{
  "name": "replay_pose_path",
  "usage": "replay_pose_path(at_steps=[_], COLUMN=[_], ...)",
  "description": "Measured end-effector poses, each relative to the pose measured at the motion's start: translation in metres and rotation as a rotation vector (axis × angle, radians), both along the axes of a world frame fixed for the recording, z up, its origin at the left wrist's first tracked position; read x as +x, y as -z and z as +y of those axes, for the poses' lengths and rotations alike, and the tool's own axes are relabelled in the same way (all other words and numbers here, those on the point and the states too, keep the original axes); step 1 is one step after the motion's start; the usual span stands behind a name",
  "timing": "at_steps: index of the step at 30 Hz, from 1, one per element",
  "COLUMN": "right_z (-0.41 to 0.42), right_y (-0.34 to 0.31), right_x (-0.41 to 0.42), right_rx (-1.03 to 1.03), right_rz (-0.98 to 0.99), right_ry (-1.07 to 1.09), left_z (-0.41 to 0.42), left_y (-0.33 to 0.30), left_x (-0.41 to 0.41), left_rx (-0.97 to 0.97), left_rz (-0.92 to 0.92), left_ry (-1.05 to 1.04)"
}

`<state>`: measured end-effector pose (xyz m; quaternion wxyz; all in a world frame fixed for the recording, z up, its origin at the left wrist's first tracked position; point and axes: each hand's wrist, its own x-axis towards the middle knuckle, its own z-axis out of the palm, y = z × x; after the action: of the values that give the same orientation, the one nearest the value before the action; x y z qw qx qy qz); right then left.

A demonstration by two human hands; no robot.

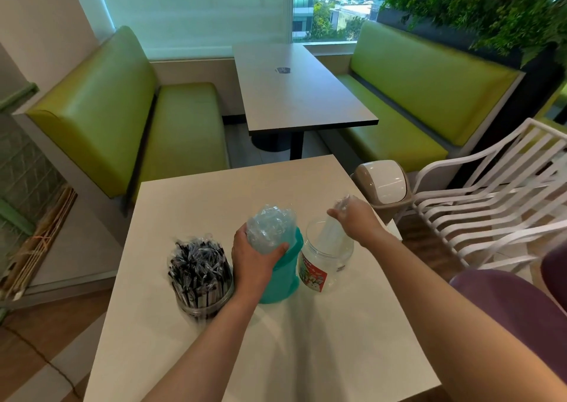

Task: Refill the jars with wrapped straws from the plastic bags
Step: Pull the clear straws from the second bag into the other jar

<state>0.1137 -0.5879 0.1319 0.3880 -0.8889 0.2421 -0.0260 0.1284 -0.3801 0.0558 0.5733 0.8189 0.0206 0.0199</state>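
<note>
I see a jar (201,282) packed with wrapped straws (196,260) on the worktop (276,340); my left hand (254,256) clasps a crumpled bag (270,228) on the teal container (280,274); my right hand (356,220) pinches clear plastic (333,236) dipping into the open jar (326,262).

A white table (190,325) is lying beneath the grips. Beyond them, a brown table (294,95) is standing between two green benches (129,116) (414,95). A lidded bin (385,184) and a white slatted chair (491,199) are sitting right of the grips; plants (478,6) are topping the far right.
</note>
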Motion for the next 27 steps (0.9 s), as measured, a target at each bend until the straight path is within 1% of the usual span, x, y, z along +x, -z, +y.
replay_pose_path(at_steps=[2,5,9,11,14,18,24,27], right_z=[0.000,0.001,0.003,0.006,0.009,0.012,0.021,0.031], right_y=[-0.002,0.003,0.016,0.019,0.025,0.035,0.039,0.041], right_x=[0.005,0.009,0.009,0.007,0.006,0.007,-0.003,-0.015], right_rx=[-0.060,-0.052,-0.005,0.084,0.160,0.133,0.125,0.117], right_rz=[0.079,0.136,-0.002,-0.064,-0.055,-0.080,-0.219,-0.320], right_ry=[-0.057,-0.041,0.019,0.054,0.092,0.104,0.186,0.241], left_z=[0.000,0.001,0.001,0.000,0.001,0.001,0.003,0.004], left_y=[-0.001,-0.002,-0.001,-0.001,0.000,0.002,0.001,0.000], left_x=[0.000,-0.001,-0.003,-0.003,-0.003,-0.002,-0.001,0.001], left_rx=[-0.005,-0.006,-0.003,0.001,0.000,-0.006,-0.009,-0.019], left_rz=[0.001,0.005,0.010,0.006,0.001,0.003,0.008,0.016], left_ry=[0.001,0.001,0.010,0.011,0.014,0.022,0.034,0.044])
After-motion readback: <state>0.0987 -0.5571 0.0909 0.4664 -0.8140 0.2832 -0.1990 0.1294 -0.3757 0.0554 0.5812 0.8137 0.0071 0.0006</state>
